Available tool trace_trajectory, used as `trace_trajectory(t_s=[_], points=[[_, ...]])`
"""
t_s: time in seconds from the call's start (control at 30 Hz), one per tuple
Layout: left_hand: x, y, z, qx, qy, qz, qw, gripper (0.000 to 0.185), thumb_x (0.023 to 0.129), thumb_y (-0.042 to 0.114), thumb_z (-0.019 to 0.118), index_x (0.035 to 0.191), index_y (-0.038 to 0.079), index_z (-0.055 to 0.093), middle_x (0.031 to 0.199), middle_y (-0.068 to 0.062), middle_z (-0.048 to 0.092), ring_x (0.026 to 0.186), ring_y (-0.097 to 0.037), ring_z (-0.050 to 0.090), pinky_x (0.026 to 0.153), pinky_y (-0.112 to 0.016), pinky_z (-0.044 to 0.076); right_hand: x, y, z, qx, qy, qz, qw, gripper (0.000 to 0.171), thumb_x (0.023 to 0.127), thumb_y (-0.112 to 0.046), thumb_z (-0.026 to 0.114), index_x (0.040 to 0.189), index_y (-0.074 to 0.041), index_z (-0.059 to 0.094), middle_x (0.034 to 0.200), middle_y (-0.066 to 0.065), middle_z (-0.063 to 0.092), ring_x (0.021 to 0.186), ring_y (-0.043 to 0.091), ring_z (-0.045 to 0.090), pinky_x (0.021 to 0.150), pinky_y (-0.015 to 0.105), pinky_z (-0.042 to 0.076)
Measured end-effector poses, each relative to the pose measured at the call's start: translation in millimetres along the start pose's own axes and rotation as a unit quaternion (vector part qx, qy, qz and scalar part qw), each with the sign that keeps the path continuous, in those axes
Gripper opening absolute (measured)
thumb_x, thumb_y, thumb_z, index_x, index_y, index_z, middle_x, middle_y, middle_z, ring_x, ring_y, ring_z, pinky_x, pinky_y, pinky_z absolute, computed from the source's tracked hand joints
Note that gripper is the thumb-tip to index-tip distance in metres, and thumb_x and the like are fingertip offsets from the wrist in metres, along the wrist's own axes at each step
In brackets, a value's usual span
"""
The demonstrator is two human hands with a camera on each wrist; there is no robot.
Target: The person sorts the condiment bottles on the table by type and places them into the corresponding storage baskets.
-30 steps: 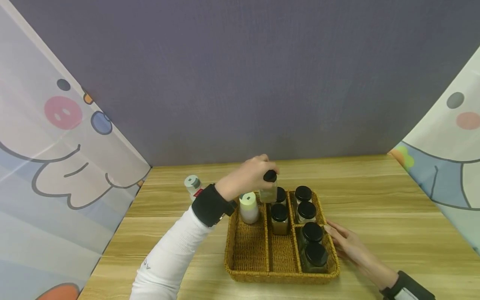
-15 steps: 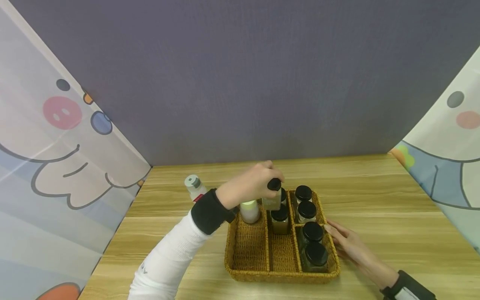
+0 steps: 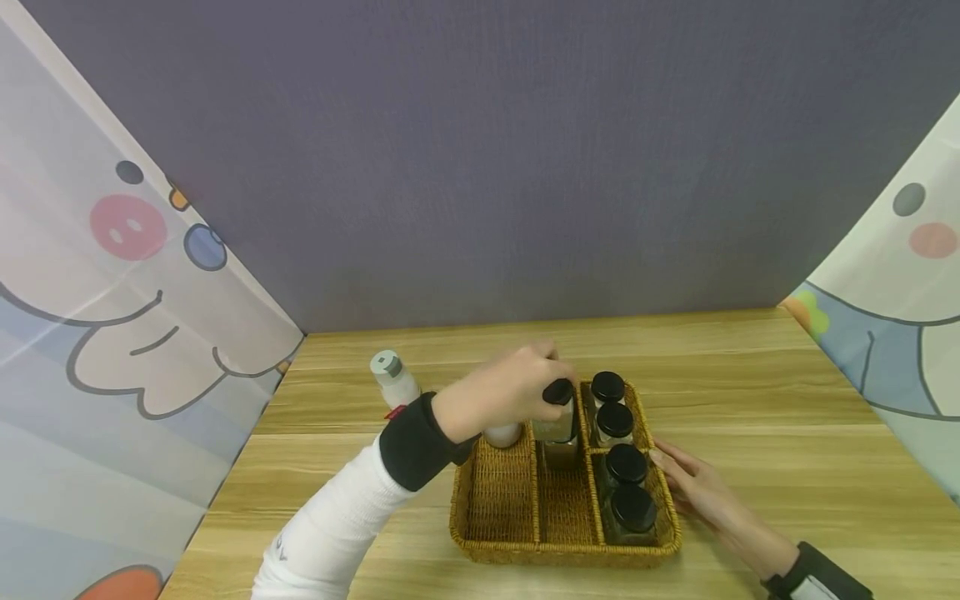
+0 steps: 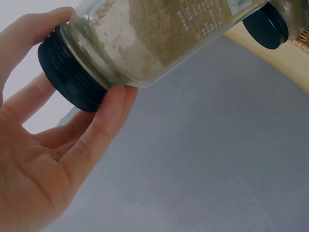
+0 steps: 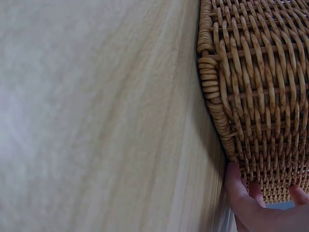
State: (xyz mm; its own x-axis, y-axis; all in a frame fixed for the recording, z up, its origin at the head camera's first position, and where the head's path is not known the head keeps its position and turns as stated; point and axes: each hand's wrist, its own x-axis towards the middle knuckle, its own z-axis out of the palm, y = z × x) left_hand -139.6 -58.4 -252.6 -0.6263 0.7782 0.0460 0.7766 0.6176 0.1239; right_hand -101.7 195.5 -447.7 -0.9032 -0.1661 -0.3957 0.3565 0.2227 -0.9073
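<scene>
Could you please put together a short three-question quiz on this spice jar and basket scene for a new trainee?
1. True or false: the left hand grips the spice jar round its black lid.
2. Which does the right hand touch? A) the white bottle on the table B) the outer wall of the wicker basket C) a jar lid
3. Fill in: the held jar hangs over the basket's ____ column of compartments.

Key
1. True: the wrist view shows fingers and thumb round the lid.
2. B: the fingers lie flat against the basket's right side.
3. Middle.
</scene>
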Motion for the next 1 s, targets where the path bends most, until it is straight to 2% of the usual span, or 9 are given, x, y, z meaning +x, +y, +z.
trace_trajectory(t_s=[0.2, 0.47, 0.57, 0.7, 0.8, 1.0], points=[[-4.8, 8.8, -0.5, 0.004, -0.017, 0.001, 0.9999, 0.031, 0.078, 0.024, 0.067, 0.108, 0.015, 0.062, 0.089, -0.002, 0.052, 0.064, -0.007, 0.045, 0.052, -0.011, 0.037, -0.1, 0.5, -0.2, 0.005, -0.002, -0.002, 1.0, 0.066, 0.092, -0.039, 0.043, 0.14, -0.002, 0.018, 0.134, 0.032, 0.028, 0.11, 0.038, 0.047, 0.083, 0.042, 0.048], [-10.8, 19.2, 4.4, 0.053, 0.025, 0.056, 0.9967, 0.027, 0.078, 0.025, 0.066, 0.103, 0.017, 0.064, 0.082, -0.001, 0.051, 0.058, -0.005, 0.038, 0.045, -0.01, 0.029, -0.8, -0.5, -0.4, 0.004, -0.003, -0.002, 1.0, 0.066, 0.091, -0.04, 0.043, 0.14, -0.002, 0.018, 0.134, 0.032, 0.027, 0.111, 0.039, 0.047, 0.086, 0.043, 0.047], [-12.6, 23.2, 6.1, 0.051, 0.02, 0.064, 0.9965, 0.026, 0.078, 0.024, 0.066, 0.103, 0.017, 0.063, 0.083, -0.002, 0.051, 0.06, -0.006, 0.04, 0.046, -0.009, 0.03, -0.8, -0.1, -0.6, 0.001, -0.004, -0.007, 1.0, 0.066, 0.092, -0.039, 0.043, 0.14, -0.001, 0.017, 0.133, 0.033, 0.027, 0.111, 0.04, 0.047, 0.086, 0.044, 0.046], [-14.7, 27.9, 9.4, 0.044, 0.008, 0.072, 0.9964, 0.025, 0.079, 0.024, 0.065, 0.103, 0.016, 0.063, 0.089, -0.003, 0.054, 0.07, -0.008, 0.049, 0.055, -0.008, 0.038, -0.7, -0.2, -0.6, 0.004, -0.004, -0.007, 1.0, 0.065, 0.092, -0.038, 0.043, 0.14, -0.001, 0.018, 0.134, 0.033, 0.026, 0.11, 0.039, 0.047, 0.086, 0.044, 0.047], [-16.0, 31.5, 11.5, 0.054, -0.006, 0.071, 0.996, 0.026, 0.081, 0.027, 0.063, 0.105, 0.017, 0.062, 0.092, -0.002, 0.055, 0.076, -0.01, 0.051, 0.06, -0.008, 0.04, -0.6, -0.3, -0.7, 0.007, -0.004, -0.007, 1.0, 0.065, 0.092, -0.038, 0.043, 0.14, -0.002, 0.017, 0.134, 0.033, 0.027, 0.11, 0.038, 0.048, 0.085, 0.043, 0.047], [-18.4, 37.4, 15.5, 0.084, -0.022, 0.068, 0.9939, 0.028, 0.082, 0.031, 0.062, 0.108, 0.019, 0.061, 0.095, -0.001, 0.054, 0.078, -0.009, 0.052, 0.06, -0.006, 0.04, -0.5, -0.4, -1.0, 0.006, -0.008, -0.007, 1.0, 0.066, 0.092, -0.04, 0.043, 0.14, -0.002, 0.018, 0.135, 0.032, 0.026, 0.111, 0.038, 0.047, 0.084, 0.043, 0.048]])
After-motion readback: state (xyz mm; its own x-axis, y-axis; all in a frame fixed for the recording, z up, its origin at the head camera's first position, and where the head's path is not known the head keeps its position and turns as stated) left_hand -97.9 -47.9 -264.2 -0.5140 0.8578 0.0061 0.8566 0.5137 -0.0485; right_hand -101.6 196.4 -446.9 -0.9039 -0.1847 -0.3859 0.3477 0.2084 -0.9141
